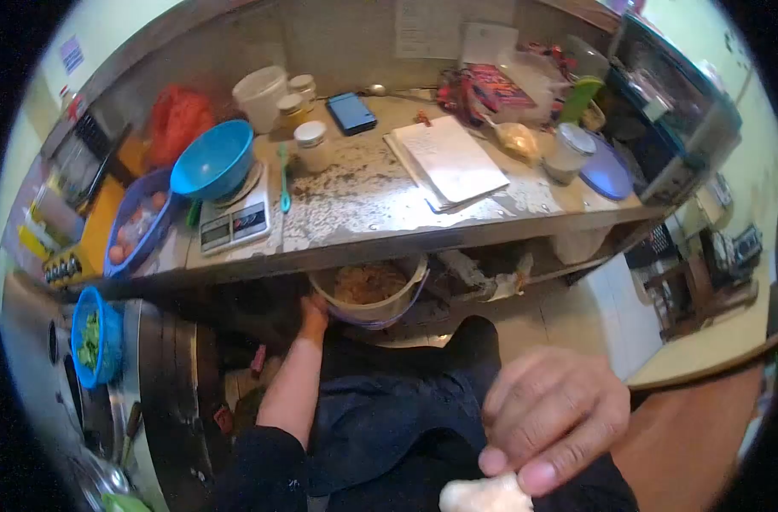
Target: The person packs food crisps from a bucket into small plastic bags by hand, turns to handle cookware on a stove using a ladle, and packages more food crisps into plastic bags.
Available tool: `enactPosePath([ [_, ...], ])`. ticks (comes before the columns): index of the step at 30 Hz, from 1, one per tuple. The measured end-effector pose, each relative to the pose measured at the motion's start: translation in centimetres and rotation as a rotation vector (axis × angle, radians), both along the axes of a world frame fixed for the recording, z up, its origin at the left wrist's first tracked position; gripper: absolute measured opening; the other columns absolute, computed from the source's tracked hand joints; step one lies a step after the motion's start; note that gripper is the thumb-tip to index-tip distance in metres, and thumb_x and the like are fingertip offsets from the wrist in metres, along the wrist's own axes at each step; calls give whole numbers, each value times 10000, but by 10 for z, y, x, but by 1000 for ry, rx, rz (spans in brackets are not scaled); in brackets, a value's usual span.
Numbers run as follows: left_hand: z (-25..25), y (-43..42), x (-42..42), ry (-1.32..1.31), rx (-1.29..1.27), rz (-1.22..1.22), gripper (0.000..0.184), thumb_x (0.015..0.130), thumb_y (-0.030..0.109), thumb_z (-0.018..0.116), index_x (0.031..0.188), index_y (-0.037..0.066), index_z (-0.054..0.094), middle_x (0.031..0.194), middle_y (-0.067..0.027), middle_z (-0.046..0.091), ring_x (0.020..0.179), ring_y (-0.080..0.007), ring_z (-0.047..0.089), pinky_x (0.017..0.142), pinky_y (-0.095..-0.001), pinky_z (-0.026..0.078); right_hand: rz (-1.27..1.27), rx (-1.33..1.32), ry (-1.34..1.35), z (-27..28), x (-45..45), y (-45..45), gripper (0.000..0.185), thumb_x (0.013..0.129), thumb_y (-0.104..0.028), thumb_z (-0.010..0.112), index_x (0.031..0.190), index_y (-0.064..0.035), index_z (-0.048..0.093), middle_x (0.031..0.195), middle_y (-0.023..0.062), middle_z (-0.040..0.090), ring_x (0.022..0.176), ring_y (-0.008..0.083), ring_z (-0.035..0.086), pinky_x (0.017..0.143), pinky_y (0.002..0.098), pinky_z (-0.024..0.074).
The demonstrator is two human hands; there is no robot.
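Close to the camera at lower right, my right hand [560, 414] pinches a pale, off-white lump [487, 495] between thumb and fingertips. The lump is cut off by the bottom edge, and its kind is unclear. My left arm reaches down to a cream-coloured bucket [402, 305] under the counter's front edge. At its left side my left hand [314, 314] is closed against the bucket wall, its fingers partly hidden. Inside the bucket lies a brownish-orange, lumpy mass [368, 283]. A purplish handle [376, 323] hangs around the bucket's front.
On the worn counter [355, 205] stand a kitchen scale [235, 222] with a blue bowl [214, 162], jars [312, 141], an open notebook [453, 162] and a lidded tub [570, 152]. A basket of eggs [137, 226] and a blue colander of greens [95, 337] are at left.
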State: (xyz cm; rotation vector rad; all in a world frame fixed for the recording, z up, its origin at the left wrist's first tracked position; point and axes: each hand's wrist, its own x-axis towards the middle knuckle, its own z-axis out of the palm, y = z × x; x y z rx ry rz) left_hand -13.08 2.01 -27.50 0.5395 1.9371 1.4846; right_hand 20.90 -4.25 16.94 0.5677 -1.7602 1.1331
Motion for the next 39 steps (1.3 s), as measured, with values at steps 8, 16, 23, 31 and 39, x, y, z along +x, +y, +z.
enactPosePath([
  [8,26,-74,-7,313,-101,-190,464,855,301,653,1197,6,545,1241,-206,550,1177,-339,510,992,-399,395,259,-104,11,0,-26,4,116,833,-3,660,940,43,652,907,221,664,683,294,666,561,375,534],
  [16,64,-183,4,348,-292,-562,489,841,333,691,1222,50,570,1204,-151,599,1130,-265,565,970,-364,432,-857,-203,-806,-103,-44,59,230,795,-74,721,1015,-17,686,990,129,684,890,234,664,802,307,512],
  [23,328,-182,9,-55,642,-990,460,850,279,697,1205,7,590,1253,-161,570,1196,-256,526,1027,-373,389,-848,-110,-1008,-168,-26,65,250,810,-97,713,1050,-36,679,1022,139,682,931,281,664,821,329,518],
  [31,463,-191,34,-381,1628,-1610,332,971,197,369,935,-42,597,1042,-290,603,1021,-488,571,896,-544,485,-1084,-232,-1431,-276,62,46,299,786,-170,729,1056,-48,690,1015,163,688,931,280,669,818,354,512],
  [39,481,-234,88,-871,810,-992,456,871,360,635,1150,0,613,1041,-290,600,944,-383,591,938,-529,437,-1148,-465,-1297,-351,120,23,353,781,-142,737,1109,-39,656,1075,212,639,1024,336,614,895,386,486],
])
